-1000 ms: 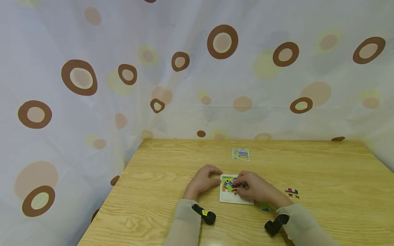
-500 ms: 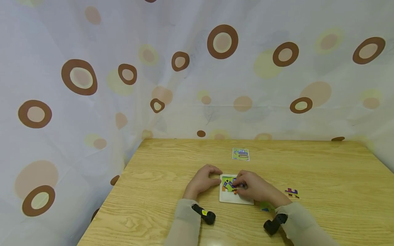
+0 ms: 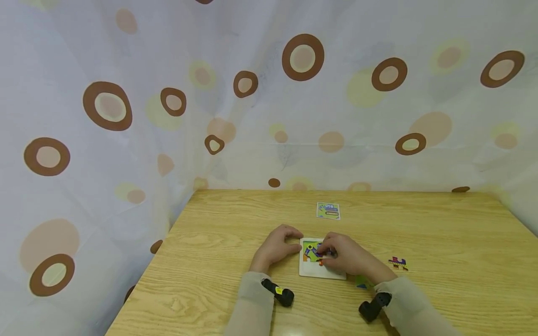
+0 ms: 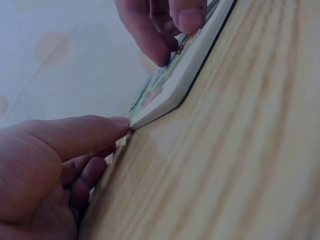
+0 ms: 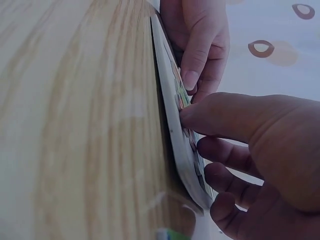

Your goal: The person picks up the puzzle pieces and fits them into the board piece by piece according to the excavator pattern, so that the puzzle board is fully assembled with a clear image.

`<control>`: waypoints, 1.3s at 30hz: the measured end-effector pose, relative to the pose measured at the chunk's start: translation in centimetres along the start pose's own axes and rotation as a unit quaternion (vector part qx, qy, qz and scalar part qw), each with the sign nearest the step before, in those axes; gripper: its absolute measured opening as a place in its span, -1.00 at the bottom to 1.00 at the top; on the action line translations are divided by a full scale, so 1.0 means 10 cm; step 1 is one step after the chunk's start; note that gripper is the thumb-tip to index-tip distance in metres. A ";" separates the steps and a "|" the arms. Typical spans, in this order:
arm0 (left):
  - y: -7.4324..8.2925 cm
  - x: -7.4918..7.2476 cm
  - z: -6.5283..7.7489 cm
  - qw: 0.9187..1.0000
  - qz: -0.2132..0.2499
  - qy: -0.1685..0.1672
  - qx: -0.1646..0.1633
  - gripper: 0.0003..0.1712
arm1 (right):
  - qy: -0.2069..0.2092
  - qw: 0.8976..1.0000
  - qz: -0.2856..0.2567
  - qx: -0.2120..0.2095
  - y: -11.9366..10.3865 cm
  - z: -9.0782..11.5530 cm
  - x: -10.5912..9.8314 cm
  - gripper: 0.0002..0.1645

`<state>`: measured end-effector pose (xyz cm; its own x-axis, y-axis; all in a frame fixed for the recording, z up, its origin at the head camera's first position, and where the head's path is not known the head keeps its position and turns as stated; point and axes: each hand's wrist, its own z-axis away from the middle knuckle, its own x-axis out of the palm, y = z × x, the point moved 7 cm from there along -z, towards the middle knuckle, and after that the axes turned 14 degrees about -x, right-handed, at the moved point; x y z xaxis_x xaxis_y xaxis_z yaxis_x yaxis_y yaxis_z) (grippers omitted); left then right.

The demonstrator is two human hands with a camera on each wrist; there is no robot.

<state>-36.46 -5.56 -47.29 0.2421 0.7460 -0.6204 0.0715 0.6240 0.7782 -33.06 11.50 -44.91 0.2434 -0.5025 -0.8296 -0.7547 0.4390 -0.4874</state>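
Note:
A white puzzle tray (image 3: 313, 270) lies on the table, its upper part filled with jigsaw pieces (image 3: 310, 252) in green, blue and orange. My left hand (image 3: 275, 246) is at its left side, the straight thumb touching the edge near the corner and the other fingers loosely bent. Over the right half of the tray, my right hand (image 3: 346, 254) pinches a puzzle piece between thumb and fingers, mostly hidden by the hand. In the right wrist view, the right thumb (image 5: 220, 117) rests at the pieces, close above the tray's rim (image 5: 172, 120).
A picture card (image 3: 328, 211) of a blue digger lies behind the tray. To the right is a loose purple and yellow puzzle piece (image 3: 398, 262). A green piece (image 3: 362, 281) shows partly under the right wrist. Patterned cloth (image 3: 344, 154) stands behind the wooden table (image 3: 218, 233).
Both hands stay almost where they were. The right wrist has shifted very slightly to the left, with its fingers still at the same place on the tray.

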 end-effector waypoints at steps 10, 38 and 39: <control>0.00 0.01 0.00 1.000 0.001 0.003 -0.002 -0.74 | 0.006 1.000 -0.023 0.009 -0.01 0.06 -0.05 -0.78; -0.01 0.01 -0.01 1.000 -0.006 0.002 0.000 -0.73 | 0.003 0.998 -0.026 0.053 0.07 0.41 -0.25 -0.54; -0.01 0.01 -0.01 1.000 -0.007 0.002 0.001 -0.73 | 0.005 0.998 -0.027 0.057 0.07 0.42 -0.27 -0.54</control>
<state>-36.52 -5.53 -47.47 0.2382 0.7385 -0.6308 0.0762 0.6333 0.7702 -31.64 16.29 -44.17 0.2760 -0.5344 -0.7989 -0.6666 0.4923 -0.5597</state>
